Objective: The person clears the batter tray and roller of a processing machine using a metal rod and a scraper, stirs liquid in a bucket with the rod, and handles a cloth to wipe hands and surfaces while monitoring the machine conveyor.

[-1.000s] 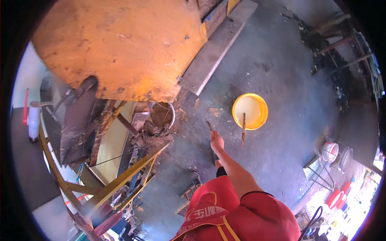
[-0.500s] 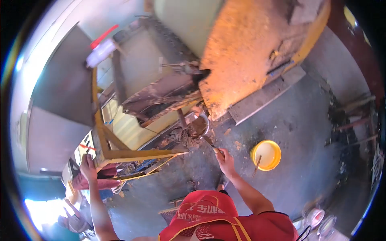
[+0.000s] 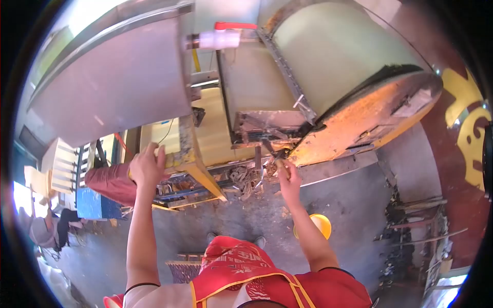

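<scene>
My right hand [image 3: 288, 177] is closed round the wooden handle of a flat-bladed scraper [image 3: 268, 148]. Its dark blade points up and left, at the lower edge of the trough [image 3: 272, 120] beside the big drum [image 3: 354, 51]. Whether the blade touches the trough I cannot tell. My left hand [image 3: 148, 167] has its fingers apart at the corner of the yellow metal frame [image 3: 192, 167]. Close by that wrist is a dark red, rolled cloth-like thing [image 3: 110, 182]. Below the trough, a crumpled grey-brown rag [image 3: 243, 178] lies among scraps.
A yellow bucket [image 3: 322, 225] stands on the floor, partly behind my right forearm. A white valve with a red handle [image 3: 235, 25] juts out above the frame. Sticks and debris [image 3: 416, 220] lie at right. Another person [image 3: 43, 226] is at far left.
The view has swung and moved nearer the machine. My right hand has raised the scraper from the pan near the floor to the trough. My left hand has shifted along the frame.
</scene>
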Demonstrator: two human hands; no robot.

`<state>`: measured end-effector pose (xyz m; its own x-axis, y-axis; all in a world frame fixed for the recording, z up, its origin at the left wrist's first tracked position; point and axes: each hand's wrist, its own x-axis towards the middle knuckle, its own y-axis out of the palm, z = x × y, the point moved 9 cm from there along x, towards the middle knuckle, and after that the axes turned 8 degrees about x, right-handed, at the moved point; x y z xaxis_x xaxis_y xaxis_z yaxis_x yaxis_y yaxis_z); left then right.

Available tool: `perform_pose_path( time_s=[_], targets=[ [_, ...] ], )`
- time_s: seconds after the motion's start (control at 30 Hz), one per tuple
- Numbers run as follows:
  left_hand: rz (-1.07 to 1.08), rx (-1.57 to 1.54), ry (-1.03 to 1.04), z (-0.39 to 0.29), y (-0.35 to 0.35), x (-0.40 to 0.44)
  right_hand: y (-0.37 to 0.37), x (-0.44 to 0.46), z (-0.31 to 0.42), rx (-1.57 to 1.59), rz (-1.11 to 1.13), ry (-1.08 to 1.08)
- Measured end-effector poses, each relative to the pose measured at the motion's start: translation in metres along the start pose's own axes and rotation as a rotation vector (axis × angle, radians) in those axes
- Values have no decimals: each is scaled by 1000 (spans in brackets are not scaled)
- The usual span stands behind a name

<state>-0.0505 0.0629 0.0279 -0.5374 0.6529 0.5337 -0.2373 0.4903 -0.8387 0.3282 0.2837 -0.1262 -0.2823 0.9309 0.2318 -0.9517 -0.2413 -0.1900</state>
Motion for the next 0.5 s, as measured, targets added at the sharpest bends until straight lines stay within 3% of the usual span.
perform_pose_path(
  time_s=[0.1,0.17,0.5],
  targets=[
    [-37,-26,53,0,-5,-1,13,12,8,31,-41,45],
    [-56,-48,69,1,-8,0,19,19,-3,-154,-100,33],
    [12,-130,158,8,-3,-2,53,14,14,-405,-180,90]
  ],
)
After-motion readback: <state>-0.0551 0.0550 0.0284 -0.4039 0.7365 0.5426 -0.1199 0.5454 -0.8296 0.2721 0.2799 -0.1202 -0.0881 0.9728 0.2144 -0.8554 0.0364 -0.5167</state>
